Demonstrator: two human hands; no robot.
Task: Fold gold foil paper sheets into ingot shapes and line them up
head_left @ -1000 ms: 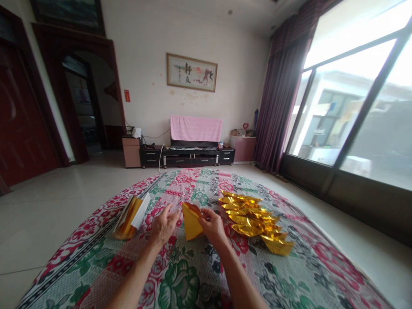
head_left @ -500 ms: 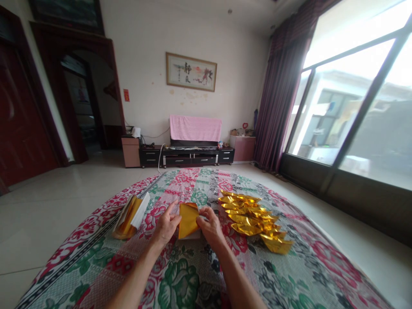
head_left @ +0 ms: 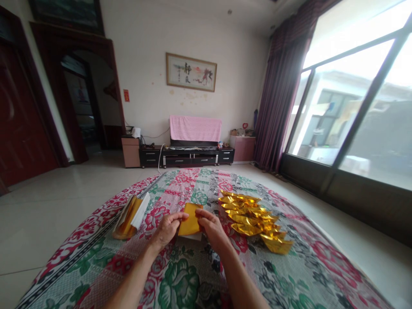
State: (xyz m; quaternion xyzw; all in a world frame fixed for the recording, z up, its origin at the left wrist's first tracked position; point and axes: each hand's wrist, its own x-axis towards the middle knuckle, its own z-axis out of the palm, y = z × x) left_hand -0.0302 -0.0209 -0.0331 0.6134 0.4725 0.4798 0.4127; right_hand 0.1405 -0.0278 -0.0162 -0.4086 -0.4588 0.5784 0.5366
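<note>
A small folded piece of gold foil paper (head_left: 190, 224) is held up between my two hands, above the flowered cloth (head_left: 180, 279). My left hand (head_left: 168, 227) pinches its left edge between thumb and fingers. On the opposite side, my right hand (head_left: 208, 225) grips the upper right edge, covering part of it. A strip of white shows beneath the paper's lower edge. To the right lie several folded gold paper ingots (head_left: 254, 216), nested in a slanting row. A curled stack of gold and white paper sheets (head_left: 131, 218) rests to the left.
The flowered cloth covers a round-edged surface. Beyond it, across the tiled floor (head_left: 86, 176), stands a low black TV cabinet (head_left: 189, 159) with a pink cloth (head_left: 195, 128) above it. A large window (head_left: 347, 98) and purple curtain (head_left: 277, 94) are on the right.
My left fingers have moved up and slightly right along the paper's edge. The right fingers have shifted onto its upper right corner, and the raised flap there now lies flatter.
</note>
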